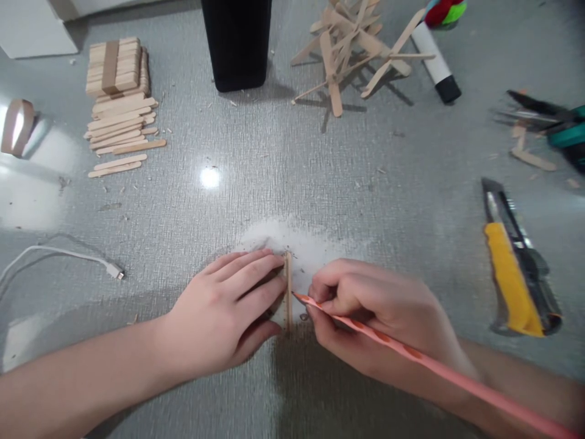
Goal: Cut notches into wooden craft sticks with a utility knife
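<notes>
My left hand (223, 308) lies palm down with its fingers stretched out, their tips at a narrow wooden craft stick (289, 292) that stands lengthwise away from me. Beside the stick, partly under those fingers, shows a clear strip with small tick marks; the rest of it is hidden. My right hand (379, 311) is closed in a writing grip around a pink pencil (388, 341) with orange patches. The pencil's dark point is just right of the stick, close to its edge; whether it touches cannot be made out.
Craft sticks (119, 119) lie loose below a banded bundle (123, 67) at far left. A white cable (68, 250) lies nearer. Behind are a black box-like object (237, 42), glued sticks (333, 67) and a glue stick (436, 61). At right are a yellow cutter (512, 277) and pliers (567, 131).
</notes>
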A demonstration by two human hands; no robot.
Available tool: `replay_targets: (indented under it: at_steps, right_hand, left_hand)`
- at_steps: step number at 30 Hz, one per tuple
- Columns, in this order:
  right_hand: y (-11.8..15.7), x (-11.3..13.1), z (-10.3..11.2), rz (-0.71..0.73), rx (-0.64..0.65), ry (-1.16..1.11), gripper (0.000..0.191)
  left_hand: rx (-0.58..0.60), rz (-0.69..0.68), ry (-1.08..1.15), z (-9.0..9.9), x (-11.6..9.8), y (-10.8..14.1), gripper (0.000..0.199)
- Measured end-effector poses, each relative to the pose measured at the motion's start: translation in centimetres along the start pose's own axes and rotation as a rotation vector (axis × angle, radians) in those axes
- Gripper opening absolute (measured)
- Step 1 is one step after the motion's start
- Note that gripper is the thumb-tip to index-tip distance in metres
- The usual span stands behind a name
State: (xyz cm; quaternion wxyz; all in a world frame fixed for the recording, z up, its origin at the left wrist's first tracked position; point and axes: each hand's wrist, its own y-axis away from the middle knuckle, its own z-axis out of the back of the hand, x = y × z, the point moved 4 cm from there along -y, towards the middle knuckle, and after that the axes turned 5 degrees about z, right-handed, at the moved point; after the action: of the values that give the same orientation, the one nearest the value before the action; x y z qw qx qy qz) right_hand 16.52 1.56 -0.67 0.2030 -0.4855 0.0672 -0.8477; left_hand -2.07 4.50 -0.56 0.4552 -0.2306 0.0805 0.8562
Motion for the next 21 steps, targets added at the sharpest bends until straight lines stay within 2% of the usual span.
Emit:
replay_targets:
  at_steps: [11, 16, 21]
  right_hand:
    - [0.0, -0.34, -0.19, 0.019, 0.018, -0.035, 0.028]
    - [-0.09, -0.31, -0.06, -0.005, 0.011, -0.122, 0.021]
    - [-0.04, -0.14, -0.1, 0.009, -0.006, -0.076, 0.023]
  left_hand:
    - [-0.012, 0.003, -0.008, 0.17, 0.03, -0.12, 0.041]
    - [-0.03, 0.005, -0.005, 0.13, -0.01, -0.07, 0.04]
    - [-0.028, 0.005, 0.002, 0.04, -0.05, 0.03, 0.041]
